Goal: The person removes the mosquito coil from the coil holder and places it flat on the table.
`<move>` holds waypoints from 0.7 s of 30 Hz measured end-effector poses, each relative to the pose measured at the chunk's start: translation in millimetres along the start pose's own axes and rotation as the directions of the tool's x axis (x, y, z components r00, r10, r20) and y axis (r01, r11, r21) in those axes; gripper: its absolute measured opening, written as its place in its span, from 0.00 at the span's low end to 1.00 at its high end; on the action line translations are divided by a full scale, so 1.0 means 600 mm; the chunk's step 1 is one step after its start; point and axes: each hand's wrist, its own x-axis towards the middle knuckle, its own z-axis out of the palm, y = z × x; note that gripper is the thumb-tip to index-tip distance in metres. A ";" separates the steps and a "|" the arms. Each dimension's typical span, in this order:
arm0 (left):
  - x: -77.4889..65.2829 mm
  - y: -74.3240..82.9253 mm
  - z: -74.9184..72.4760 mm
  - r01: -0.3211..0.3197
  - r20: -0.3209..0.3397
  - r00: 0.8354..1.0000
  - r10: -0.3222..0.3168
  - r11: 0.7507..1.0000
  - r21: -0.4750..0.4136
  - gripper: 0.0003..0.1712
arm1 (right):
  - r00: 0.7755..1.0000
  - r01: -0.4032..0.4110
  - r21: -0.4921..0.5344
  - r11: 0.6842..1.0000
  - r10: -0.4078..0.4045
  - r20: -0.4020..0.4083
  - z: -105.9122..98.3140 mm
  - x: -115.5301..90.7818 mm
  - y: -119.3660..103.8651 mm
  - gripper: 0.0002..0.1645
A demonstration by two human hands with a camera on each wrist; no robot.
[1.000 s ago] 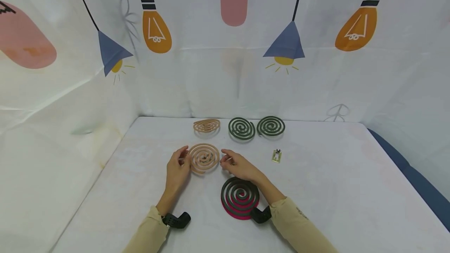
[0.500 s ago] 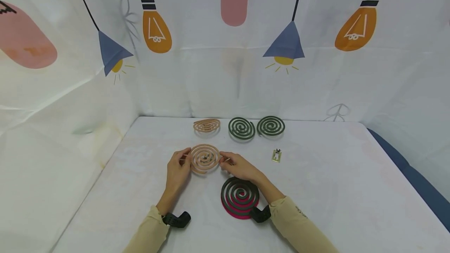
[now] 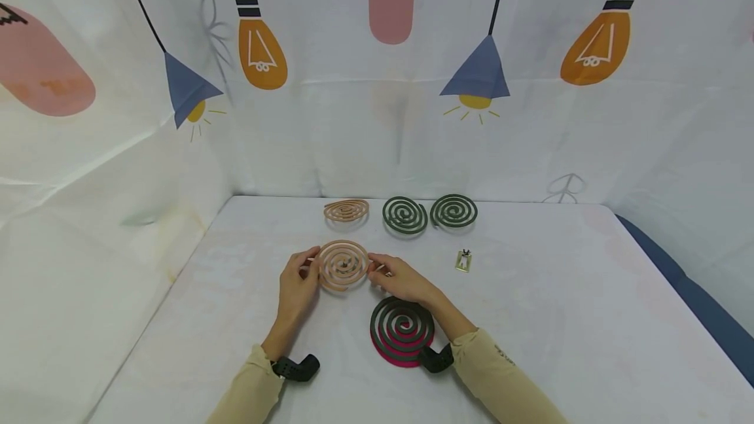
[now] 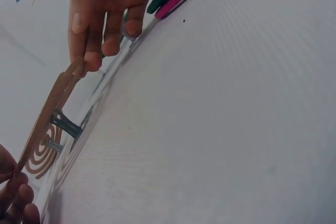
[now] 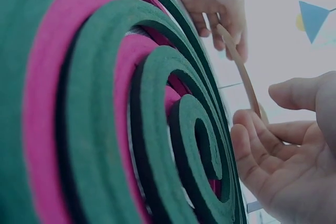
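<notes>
A tan mosquito coil [image 3: 343, 265] lies level, raised off the table, between both hands. My left hand [image 3: 299, 286] pinches its left rim, with thumb and forefinger on the edge in the left wrist view. At the opposite rim, my right hand [image 3: 403, 277] holds the edge with its fingertips; the thumb's contact is hard to see in the right wrist view. Below the coil, a small metal stand [image 4: 66, 124] shows in the left wrist view. Under my right forearm lies a dark green coil [image 3: 403, 326] on top of a magenta one [image 3: 396, 362].
Along the far edge of the white table [image 3: 559, 293] stand another tan coil [image 3: 346, 210], a green coil [image 3: 405, 215] and a second green coil [image 3: 454, 211]. A small gold metal stand [image 3: 463, 261] lies to the right. White printed cloth [image 3: 353, 129] encloses the table.
My right fingers, apart from the tan coil a second ago, have moved in to its right rim. The coil has shifted very slightly; my left hand stays at its left rim.
</notes>
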 end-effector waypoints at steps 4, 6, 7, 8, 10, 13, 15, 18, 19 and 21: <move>0.001 -0.004 0.001 -0.003 -0.008 1.000 0.003 1.000 -0.010 0.16 | 1.000 0.003 0.010 1.000 -0.003 0.001 0.000 0.000 0.003 0.29; 0.002 -0.005 0.002 -0.002 -0.015 1.000 0.002 1.000 -0.018 0.15 | 1.000 0.009 0.016 1.000 -0.009 0.003 -0.001 0.000 0.005 0.29; 0.002 -0.006 0.002 -0.001 -0.018 1.000 0.001 1.000 -0.021 0.15 | 1.000 0.011 0.019 1.000 -0.011 0.004 -0.001 0.001 0.006 0.30; 0.002 -0.006 0.003 0.000 -0.020 1.000 -0.001 1.000 -0.026 0.15 | 1.000 0.013 0.022 1.000 -0.014 0.004 -0.001 0.001 0.006 0.30; 0.003 -0.005 0.003 -0.001 -0.023 1.000 0.001 0.999 -0.032 0.15 | 1.000 0.021 0.020 1.000 -0.021 0.004 -0.001 0.001 0.007 0.30; 0.002 -0.004 0.002 0.004 -0.022 1.000 -0.005 0.999 -0.041 0.16 | 1.000 0.025 0.021 0.999 -0.025 0.011 -0.003 -0.002 -0.002 0.30; 0.002 -0.004 0.001 0.006 -0.022 1.000 -0.007 0.999 -0.044 0.16 | 0.999 0.027 0.020 0.999 -0.027 0.019 -0.006 -0.009 -0.020 0.30; 0.002 -0.003 0.001 0.012 -0.024 1.000 -0.014 0.998 -0.055 0.16 | 0.999 0.024 0.030 0.999 -0.025 0.030 -0.013 -0.022 -0.048 0.29; 0.002 -0.003 0.001 0.011 -0.028 1.000 -0.013 0.998 -0.060 0.16 | 0.999 0.025 0.033 0.999 -0.026 0.032 -0.015 -0.026 -0.057 0.29; 0.002 -0.003 0.001 0.009 -0.034 0.999 -0.011 0.998 -0.063 0.16 | 0.999 0.020 0.033 0.999 -0.021 0.035 -0.016 -0.027 -0.059 0.29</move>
